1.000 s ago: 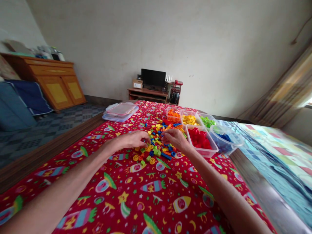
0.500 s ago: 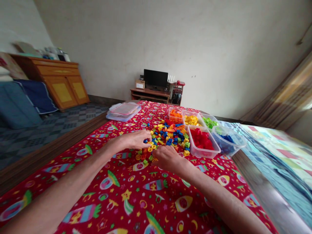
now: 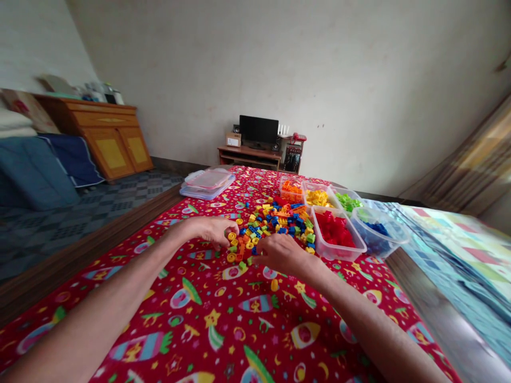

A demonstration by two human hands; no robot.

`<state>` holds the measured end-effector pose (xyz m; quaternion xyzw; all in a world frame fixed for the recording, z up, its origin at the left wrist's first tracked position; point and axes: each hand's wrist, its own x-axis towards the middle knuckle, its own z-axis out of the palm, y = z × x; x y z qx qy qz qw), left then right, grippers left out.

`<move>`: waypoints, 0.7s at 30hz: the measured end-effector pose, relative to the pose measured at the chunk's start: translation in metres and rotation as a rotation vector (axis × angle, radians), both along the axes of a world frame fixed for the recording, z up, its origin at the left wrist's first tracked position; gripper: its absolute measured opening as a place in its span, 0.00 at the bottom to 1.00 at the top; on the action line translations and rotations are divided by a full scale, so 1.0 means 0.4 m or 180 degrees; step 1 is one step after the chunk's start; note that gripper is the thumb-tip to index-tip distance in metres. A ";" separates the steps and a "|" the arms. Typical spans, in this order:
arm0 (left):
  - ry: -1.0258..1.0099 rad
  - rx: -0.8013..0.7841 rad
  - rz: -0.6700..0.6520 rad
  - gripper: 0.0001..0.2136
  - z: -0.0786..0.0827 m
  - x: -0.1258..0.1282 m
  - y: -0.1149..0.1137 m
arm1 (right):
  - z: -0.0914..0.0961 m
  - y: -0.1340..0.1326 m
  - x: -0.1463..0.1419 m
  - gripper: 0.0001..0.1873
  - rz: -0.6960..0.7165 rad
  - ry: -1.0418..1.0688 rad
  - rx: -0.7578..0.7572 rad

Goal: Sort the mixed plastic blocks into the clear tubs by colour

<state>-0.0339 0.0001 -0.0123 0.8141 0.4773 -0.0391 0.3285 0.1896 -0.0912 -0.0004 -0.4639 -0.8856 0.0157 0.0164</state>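
Observation:
Across the red patterned cloth (image 3: pixel 255 324) spreads a heap of mixed plastic building blocks (image 3: pixel 279 218) in red, blue, yellow, green and orange. My left hand (image 3: pixel 215 232) is at its left edge, thumb and fingers apart beside a yellow toy wheel (image 3: pixel 232 235). More yellow wheels lie close by, one of them just below at the heap's corner (image 3: pixel 231 258). My right hand (image 3: pixel 281 251) hovers palm down over the near side, fingers loosely bent and apart; a green block (image 3: pixel 250 261) is by its fingertips. Another yellow wheel (image 3: pixel 274 285) lies alone, nearer me.
Right of the heap stand clear tubs of red (image 3: pixel 339 250), orange (image 3: pixel 291 192), yellow (image 3: pixel 318 200), green (image 3: pixel 347 201) and blue blocks (image 3: pixel 375 230). Stacked lids (image 3: pixel 208 183) lie at the far left. A bed (image 3: pixel 459 250) adjoins the table's right side.
My left hand has drawn back leftward from the blocks, uncovering yellow wheels. A yellow wheel now lies on the cloth below my right hand, whose fingers have loosened. The view has shifted slightly.

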 end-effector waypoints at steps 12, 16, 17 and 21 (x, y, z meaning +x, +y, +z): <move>0.0425 0.0983 -0.0648 0.11 0.007 0.025 -0.001 | 0.025 -0.080 -0.011 0.14 0.0522 -0.0509 -0.0027; 0.0335 0.0814 -0.0465 0.08 0.022 0.003 0.005 | 0.001 -0.099 -0.004 0.20 0.0863 -0.0400 -0.0030; 0.0294 0.0798 -0.0385 0.07 0.023 0.000 0.007 | -0.012 -0.104 -0.002 0.20 0.0999 -0.0309 0.0063; -0.0114 0.0487 -0.0208 0.06 0.011 0.000 0.015 | -0.061 -0.105 0.007 0.08 0.1453 -0.0057 0.0383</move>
